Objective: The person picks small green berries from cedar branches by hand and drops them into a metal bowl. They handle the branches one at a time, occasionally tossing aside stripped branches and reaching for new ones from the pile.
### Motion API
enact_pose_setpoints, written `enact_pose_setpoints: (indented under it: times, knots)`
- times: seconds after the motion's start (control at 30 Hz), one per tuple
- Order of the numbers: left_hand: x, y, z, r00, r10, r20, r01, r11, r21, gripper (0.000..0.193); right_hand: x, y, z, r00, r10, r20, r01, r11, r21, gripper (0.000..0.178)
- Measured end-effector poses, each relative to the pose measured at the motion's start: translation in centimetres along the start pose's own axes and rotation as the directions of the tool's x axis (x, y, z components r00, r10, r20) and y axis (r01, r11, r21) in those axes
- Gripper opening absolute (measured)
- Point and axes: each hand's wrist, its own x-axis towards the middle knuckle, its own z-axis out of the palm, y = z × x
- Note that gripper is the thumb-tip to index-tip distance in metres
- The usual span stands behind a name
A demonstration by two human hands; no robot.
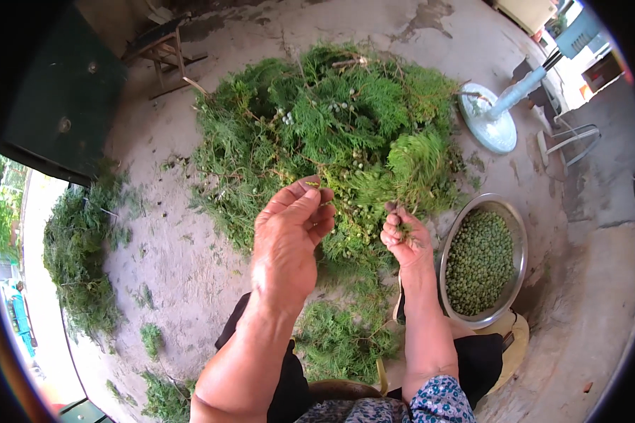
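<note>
A big heap of cut evergreen branches [282, 92] with small pale green cones lies on the concrete in front of me. My left hand [289, 229] is above its near edge, thumb and forefinger pinched on a tiny green leaf tip [312, 184]. To its right, my right hand [408, 240] is closed, with the stem of a bright green evergreen sprig [418, 166] at its fingertips. Small green bits show against the right palm; their kind is unclear. A metal basin [521, 257] full of small green cones [480, 264] stands beside my right forearm.
More branches lie between my legs [342, 342] and in a pile at the left [81, 257]. A stand with a round pale base [497, 130] rises behind the basin. A wooden stool [164, 51] is at the far left, near a dark green door [60, 92].
</note>
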Motion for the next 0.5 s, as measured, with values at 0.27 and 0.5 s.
enact_pose_setpoints:
  times: [0.27,0.5]
  knots:
    - [0.9,-0.8,0.1,0.999,0.044,-0.001,-0.044,0.997,-0.060,0.007,-2.9,0.1,7.5,0.992,-0.024,-0.123,-0.008,0.966,-0.260,0.019]
    - [1.9,-2.0,-0.1,0.990,-0.125,0.069,0.122,0.991,0.051,0.024,-5.6,1.7,11.5,0.998,-0.013,-0.061,-0.031,0.740,-0.672,0.012]
